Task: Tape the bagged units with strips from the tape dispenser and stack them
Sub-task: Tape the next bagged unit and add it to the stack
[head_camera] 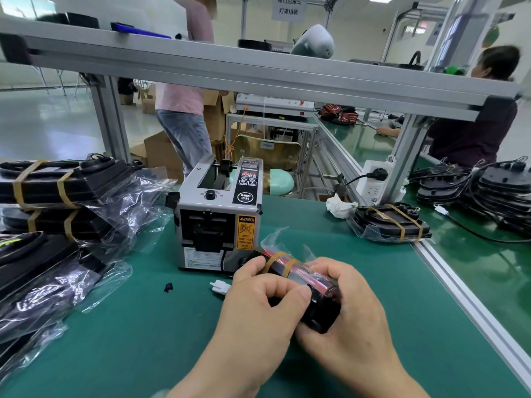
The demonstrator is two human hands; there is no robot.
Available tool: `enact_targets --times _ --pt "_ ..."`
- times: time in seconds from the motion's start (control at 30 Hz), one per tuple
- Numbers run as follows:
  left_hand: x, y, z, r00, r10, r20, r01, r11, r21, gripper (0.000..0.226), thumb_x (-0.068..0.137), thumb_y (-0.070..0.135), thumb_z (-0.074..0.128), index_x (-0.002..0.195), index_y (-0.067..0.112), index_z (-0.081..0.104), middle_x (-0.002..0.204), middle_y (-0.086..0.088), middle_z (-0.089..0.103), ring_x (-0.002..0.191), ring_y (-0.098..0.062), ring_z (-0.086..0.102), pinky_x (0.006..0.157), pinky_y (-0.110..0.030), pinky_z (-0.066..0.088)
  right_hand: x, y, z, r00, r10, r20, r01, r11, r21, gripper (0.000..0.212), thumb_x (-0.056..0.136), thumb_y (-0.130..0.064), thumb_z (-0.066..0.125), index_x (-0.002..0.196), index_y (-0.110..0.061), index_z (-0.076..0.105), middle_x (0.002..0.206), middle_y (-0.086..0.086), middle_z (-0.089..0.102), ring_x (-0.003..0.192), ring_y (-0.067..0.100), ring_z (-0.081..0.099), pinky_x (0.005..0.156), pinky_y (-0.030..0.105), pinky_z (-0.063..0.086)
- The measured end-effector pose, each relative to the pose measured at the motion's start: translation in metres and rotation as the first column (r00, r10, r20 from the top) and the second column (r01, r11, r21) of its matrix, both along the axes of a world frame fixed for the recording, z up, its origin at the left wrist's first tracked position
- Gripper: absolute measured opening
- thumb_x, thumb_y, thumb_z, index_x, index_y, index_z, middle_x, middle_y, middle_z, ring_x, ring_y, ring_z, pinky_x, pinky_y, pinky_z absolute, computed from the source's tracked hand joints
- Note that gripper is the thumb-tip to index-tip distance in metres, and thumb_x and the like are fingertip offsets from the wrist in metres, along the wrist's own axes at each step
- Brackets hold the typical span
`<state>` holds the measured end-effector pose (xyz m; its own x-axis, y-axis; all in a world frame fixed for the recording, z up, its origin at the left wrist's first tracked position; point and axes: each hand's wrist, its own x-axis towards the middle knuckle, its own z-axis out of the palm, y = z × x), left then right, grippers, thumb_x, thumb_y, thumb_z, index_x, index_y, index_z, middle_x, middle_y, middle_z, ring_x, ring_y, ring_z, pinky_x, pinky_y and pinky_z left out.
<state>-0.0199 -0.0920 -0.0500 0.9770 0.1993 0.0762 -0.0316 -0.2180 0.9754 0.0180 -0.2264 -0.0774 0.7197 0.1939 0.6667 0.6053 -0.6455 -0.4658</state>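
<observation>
Both hands are wrapped round one unit, lifted just off the table. The left hand grips its near left side with curled fingers, the thumb laid across the top edge. The right hand clasps the other side, fingers folded over the bag. So the unit sits between the two sets of fingers, touching both.

It is held on edge. Its long axis runs from the palms out past the fingertips, slanting away and to the left, so the far end points at the dispenser. The loose end of the bag sticks up at that far end. Two tape strips cross the unit just beyond the left fingertips.

The dispenser's outlet lies just past the left fingers, and the left hand is the nearer one to it. I cannot tell whether a strip waits there.

With two strips on, the unit looks about ready to stack. The stack of taped units lies well out to the left of the left fingers. One taped unit lies flat beyond the right fingers. For either spot, I judge the held unit would have to turn from on edge to flat.
</observation>
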Motion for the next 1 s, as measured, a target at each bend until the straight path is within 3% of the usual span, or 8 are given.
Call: enact_targets --times 0.17,0.33,0.57,0.77,1.0 --pt "0.0013 -0.0024 -0.0036 0.999 0.047 -0.009 -0.047 0.999 0.022 0.016 0.081 0.027 0.070 0.068 0.021 0.075 0.138 0.016 0.037 0.123 0.017 0.027 0.070 0.016 0.014 -0.0004 0.0006 -0.0001 1.000 0.009 -0.007 -0.008 1.000 0.010 0.051 0.056 -0.035 0.073 0.103 -0.033 0.052 0.101 -0.026 0.056 0.086 0.003 0.054 0.068 0.027 0.051" --pt "0.0015 -0.0038 -0.0039 0.999 0.050 0.001 -0.050 0.999 -0.001 0.013 0.079 0.029 0.071 0.067 0.028 0.074 0.133 0.020 0.037 0.125 0.018 0.026 0.071 0.015 0.016 0.0011 0.0004 -0.0010 1.000 0.002 -0.003 -0.002 1.000 0.003 0.054 0.056 -0.036 0.073 0.104 -0.036 0.049 0.102 -0.028 0.054 0.089 0.002 0.053 0.071 0.019 0.046" --pt "0.0029 0.0011 -0.0028 0.999 -0.007 0.038 0.008 0.999 -0.043 0.018 0.082 0.026 0.068 0.069 0.038 0.073 0.119 0.027 0.040 0.123 0.026 0.021 0.074 0.013 0.017 0.0012 -0.0008 -0.0021 1.000 0.007 0.004 -0.007 1.000 0.007 0.056 0.055 -0.035 0.072 0.104 -0.038 0.046 0.103 -0.027 0.055 0.089 0.003 0.054 0.071 0.021 0.047" --pt "0.0027 -0.0009 -0.0050 1.000 0.007 0.016 -0.007 1.000 -0.019 0.013 0.081 0.028 0.070 0.069 0.033 0.074 0.134 0.018 0.037 0.127 0.019 0.023 0.076 0.011 0.020 0.0009 0.0000 -0.0021 1.000 0.002 -0.006 -0.002 1.000 0.004 0.054 0.055 -0.034 0.074 0.104 -0.029 0.053 0.103 -0.026 0.055 0.087 0.002 0.053 0.070 0.022 0.047" --pt "0.0036 -0.0036 -0.0059 0.999 0.029 0.025 -0.029 0.999 -0.023 0.013 0.076 0.029 0.072 0.070 0.040 0.072 0.128 0.022 0.037 0.125 0.019 0.025 0.077 0.003 0.025 0.0006 -0.0002 -0.0020 1.000 -0.004 -0.027 0.004 1.000 -0.007 0.054 0.056 -0.033 0.077 0.105 -0.029 0.053 0.102 -0.026 0.055 0.089 0.002 0.053 0.071 0.022 0.047"
